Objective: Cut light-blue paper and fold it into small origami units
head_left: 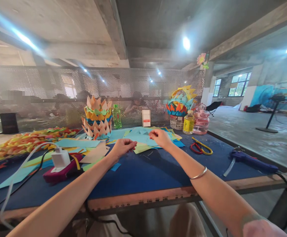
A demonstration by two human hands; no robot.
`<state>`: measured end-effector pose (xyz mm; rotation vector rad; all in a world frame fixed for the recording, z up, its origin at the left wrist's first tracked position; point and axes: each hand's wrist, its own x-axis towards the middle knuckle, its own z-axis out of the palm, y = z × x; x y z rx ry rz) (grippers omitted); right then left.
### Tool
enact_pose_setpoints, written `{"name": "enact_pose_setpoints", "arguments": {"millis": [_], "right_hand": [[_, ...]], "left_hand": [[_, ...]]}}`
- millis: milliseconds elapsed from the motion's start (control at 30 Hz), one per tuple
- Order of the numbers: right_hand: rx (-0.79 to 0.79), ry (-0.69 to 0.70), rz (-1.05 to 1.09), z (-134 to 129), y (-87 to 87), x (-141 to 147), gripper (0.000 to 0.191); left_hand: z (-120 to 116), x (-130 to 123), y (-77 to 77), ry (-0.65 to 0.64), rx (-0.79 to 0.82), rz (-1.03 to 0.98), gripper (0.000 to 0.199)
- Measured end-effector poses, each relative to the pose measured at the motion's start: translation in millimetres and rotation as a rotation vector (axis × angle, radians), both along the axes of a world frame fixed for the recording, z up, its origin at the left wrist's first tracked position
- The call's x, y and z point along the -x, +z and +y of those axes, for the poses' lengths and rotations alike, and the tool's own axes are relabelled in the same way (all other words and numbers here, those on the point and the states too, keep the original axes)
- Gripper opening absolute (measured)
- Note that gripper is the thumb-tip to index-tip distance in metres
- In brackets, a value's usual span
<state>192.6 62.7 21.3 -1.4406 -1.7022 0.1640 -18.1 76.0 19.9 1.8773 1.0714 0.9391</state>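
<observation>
My left hand [124, 148] hovers over the near edge of the coloured paper sheets, thumb and fingers pinched together. What it pinches, if anything, is too small to make out. My right hand [160, 137] is beside the light blue paper [137, 135], its fingers curled and closed; whatever may be in them is hidden. Between the hands lies a yellow-green sheet [142, 147], with a few thin pale strands [147, 154] on the table mat in front. A small blue paper piece [115, 167] lies below my left hand.
Scissors [200, 146] and a blue glue gun [253, 160] lie on the right. Stacked paper crowns [97, 117] stand back left, near a green bottle [117, 117]. A purple power strip [63, 169] with charger and cables sits left. Bottles [188, 122] stand back right.
</observation>
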Motion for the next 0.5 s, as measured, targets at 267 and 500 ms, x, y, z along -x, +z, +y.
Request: {"name": "enact_pose_setpoints", "arguments": {"millis": [267, 500], "right_hand": [[0.079, -0.411, -0.048, 11, 0.2, -61, 0.019], [0.088, -0.190, -0.283, 15, -17.0, -37, 0.019]], "left_hand": [[0, -2, -2.7, -0.054, -0.004, 0.000, 0.031], [1, -2, -4.8, -0.078, -0.042, 0.017, 0.030]]}}
